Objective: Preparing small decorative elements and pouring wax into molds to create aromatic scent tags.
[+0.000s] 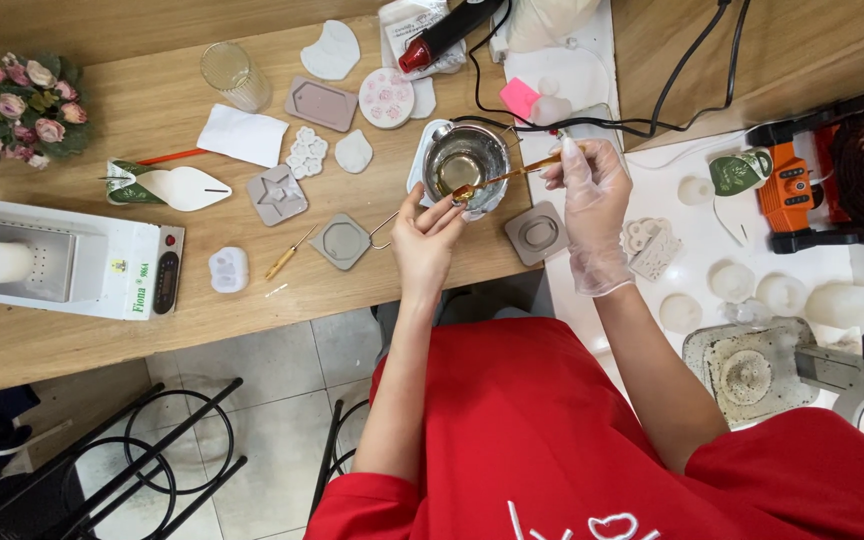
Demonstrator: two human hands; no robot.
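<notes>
Where the wooden table (pixel 152 110) begins at the left, a bunch of pink flowers (pixel 22 105) lies near its edge, and below it a white scale (pixel 72 262) carries a pale lump on its tray. Grey floor tiles and black wire stool frames show beneath the table's front edge. Moving right, a clear glass (pixel 234 75), a white paper slip (pixel 242 134) and several grey silicone moulds lie scattered, among them a star mould (pixel 277 194) and a square mould (pixel 341 241) with a round hollow.

Near the middle stands a small metal pot (pixel 464 163) with amber liquid inside. The bare left hand (pixel 424 240) reaches up to the pot's near rim, its fingertips pinched around the bowl end of a slim golden spoon (pixel 507 176). That spoon lies across the pot's rim, its long axis running nearly level, bowl pointing left and slightly toward the person, handle pointing right and a little away. The right hand (pixel 592 205), in a clear glove, holds the handle end between thumb and fingers.

Beyond it a red-tipped heat gun (pixel 447 32) and black cables lie at the far edge. Farther right the surface turns white, strewn with pale round castings, and an orange and black fan (pixel 832 165) sits at the edge.
</notes>
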